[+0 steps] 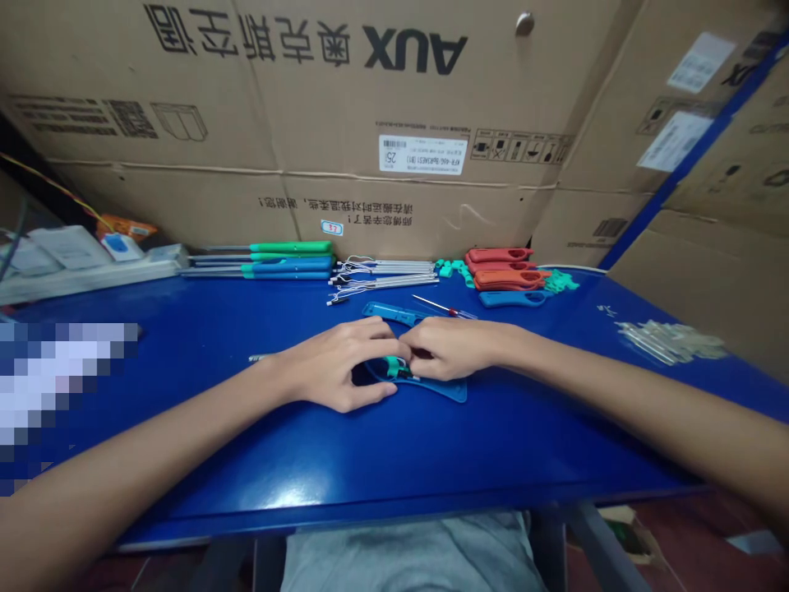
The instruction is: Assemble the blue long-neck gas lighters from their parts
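So, dead centre on the tabletop there's a blue handle shell lying flat, with a small teal piece sitting in its near-left end. Both hands are right on top of it. The left hand is arched over the left end, fingers curled down and thumb tucked underneath, clamping the shell in place. The right hand is closed into a tight pinch, fingertips meeting at the teal piece. How firmly it grips I can't quite tell, since the knuckles hide the contact.

My read: this is the fitting bit, seating the teal piece into the shell. What it calls for next is keeping the shell pinned flat with the left while the right does small, careful fingertip pressure, not force.

Just behind the hands lie another blue shell half and a thin red-handled screwdriver. Further back sits a row of metal tubes with wires, green and blue long-stemmed handles to the left, and loose teal bits and red and orange shells to the right. Clear plastic parts sit well off right, with cardboard boxes stacked behind everything.
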`<state>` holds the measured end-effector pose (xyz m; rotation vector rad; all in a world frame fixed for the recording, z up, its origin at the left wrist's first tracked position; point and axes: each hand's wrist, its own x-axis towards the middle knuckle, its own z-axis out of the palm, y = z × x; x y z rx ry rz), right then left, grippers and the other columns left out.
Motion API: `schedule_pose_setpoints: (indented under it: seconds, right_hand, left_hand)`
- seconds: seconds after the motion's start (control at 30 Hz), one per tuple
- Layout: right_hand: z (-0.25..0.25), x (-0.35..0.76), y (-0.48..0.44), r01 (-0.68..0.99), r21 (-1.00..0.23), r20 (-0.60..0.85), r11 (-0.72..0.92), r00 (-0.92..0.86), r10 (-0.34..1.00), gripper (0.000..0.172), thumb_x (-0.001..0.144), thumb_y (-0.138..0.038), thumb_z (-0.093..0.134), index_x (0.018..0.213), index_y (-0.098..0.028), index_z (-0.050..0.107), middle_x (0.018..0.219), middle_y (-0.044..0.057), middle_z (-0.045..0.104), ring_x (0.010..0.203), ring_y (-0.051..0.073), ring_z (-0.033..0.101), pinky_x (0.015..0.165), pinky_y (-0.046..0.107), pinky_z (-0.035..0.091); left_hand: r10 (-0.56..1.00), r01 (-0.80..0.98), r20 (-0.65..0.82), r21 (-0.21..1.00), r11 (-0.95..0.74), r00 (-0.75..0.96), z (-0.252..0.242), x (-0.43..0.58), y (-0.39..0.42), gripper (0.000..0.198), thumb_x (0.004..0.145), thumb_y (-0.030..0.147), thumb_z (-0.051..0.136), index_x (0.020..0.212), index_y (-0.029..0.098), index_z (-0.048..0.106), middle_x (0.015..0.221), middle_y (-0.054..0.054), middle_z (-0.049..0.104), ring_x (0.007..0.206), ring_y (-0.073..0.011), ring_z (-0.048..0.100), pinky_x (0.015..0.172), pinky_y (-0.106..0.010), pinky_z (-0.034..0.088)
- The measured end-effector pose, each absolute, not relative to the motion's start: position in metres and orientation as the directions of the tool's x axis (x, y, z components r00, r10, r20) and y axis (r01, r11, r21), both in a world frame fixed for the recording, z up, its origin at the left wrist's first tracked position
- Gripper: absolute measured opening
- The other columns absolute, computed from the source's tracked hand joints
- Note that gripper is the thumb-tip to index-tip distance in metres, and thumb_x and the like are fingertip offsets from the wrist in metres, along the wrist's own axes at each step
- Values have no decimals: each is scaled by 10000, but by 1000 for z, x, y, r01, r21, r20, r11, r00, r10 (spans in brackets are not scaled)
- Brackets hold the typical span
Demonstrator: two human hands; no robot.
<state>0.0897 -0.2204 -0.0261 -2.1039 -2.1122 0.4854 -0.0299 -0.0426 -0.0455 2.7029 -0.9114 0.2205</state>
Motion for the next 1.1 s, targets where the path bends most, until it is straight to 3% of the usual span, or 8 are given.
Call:
schedule_pose_setpoints:
  seconds: [0.2, 0.47, 0.77, 0.87, 1.1]
  right_hand:
    - [-32, 94, -222, 916, -401, -72, -31, 3, 997, 160, 838, -181, 489, 714, -123, 571, 604, -12, 516, 526, 76, 406, 528, 215, 287]
    - [-35, 88, -229, 914, -393, -20, -103, 103, 994, 141, 821, -192, 503, 734, -130, 595, 602, -10, 536, 516, 78, 414, 514, 219, 273]
    - [-39, 86, -230, 826, -520, -34, -216, 233, 972, 167, 822, -175, 485, 757, -114, 625, 634, -4, 562, 552, 83, 444, 519, 209, 305]
    - [-38, 88, -233, 776, -593, -48, -213, 230, 972, 221, 849, -200, 466, 801, -103, 658, 668, 5, 577, 589, 92, 453, 537, 210, 331]
    - [-34, 90, -235, 650, -725, -117, -230, 213, 970, 134, 758, -208, 628, 827, -97, 657, 652, 2, 599, 573, 89, 503, 540, 196, 398]
  left_hand:
    - [-600, -632, 224, 121, -765, 768, -43, -29, -46, 266, 910, 363, 504, 1071, 201, 640, 1047, -85, 634, 1004, -212, 552, 917, -366, 386]
    - [-577, -619, 244, 153, -770, 779, -43, -31, -50, 306, 882, 399, 541, 1097, 213, 652, 1071, -84, 624, 997, -208, 563, 908, -349, 432]
    - [-637, -643, 220, -49, -764, 739, -42, -30, -56, 387, 931, 432, 436, 1018, 129, 660, 942, -118, 649, 912, -215, 602, 820, -328, 500]
    - [-632, -641, 237, -50, -766, 738, -43, -30, -56, 366, 926, 416, 450, 1004, 133, 668, 946, -118, 651, 908, -208, 607, 820, -323, 511]
    - [-632, -665, 294, 19, -747, 717, -44, -29, -55, 290, 934, 301, 448, 958, 135, 684, 971, -112, 663, 912, -193, 603, 828, -326, 519]
